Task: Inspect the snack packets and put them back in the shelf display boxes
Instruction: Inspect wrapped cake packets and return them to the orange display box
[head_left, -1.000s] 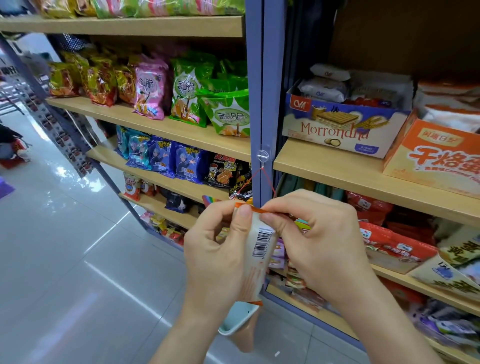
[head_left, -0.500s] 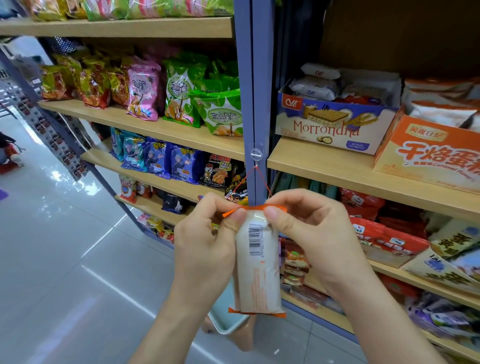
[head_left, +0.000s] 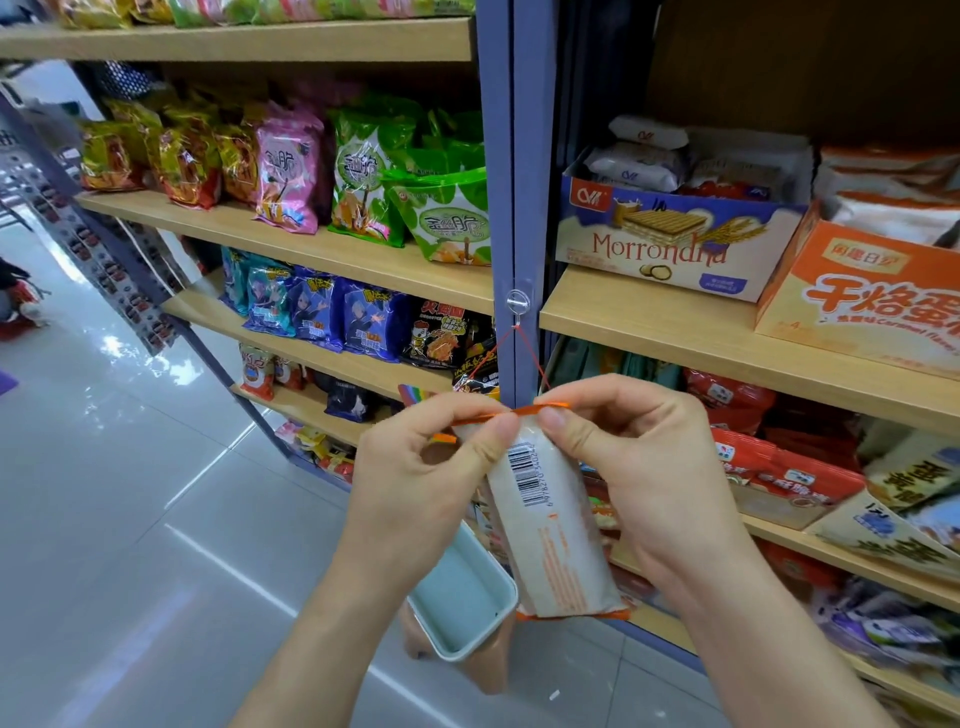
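While the shelf of display boxes stands behind, inspection is judged to be the step in hand. A return to a box is called for next, probably the orange display box, whose colours match. The snack packet is held up before the blue upright, its top seam pinched by the left hand and the right hand. It is seen as long, white and puffy, orange-sealed at both ends, with a barcode near the top.
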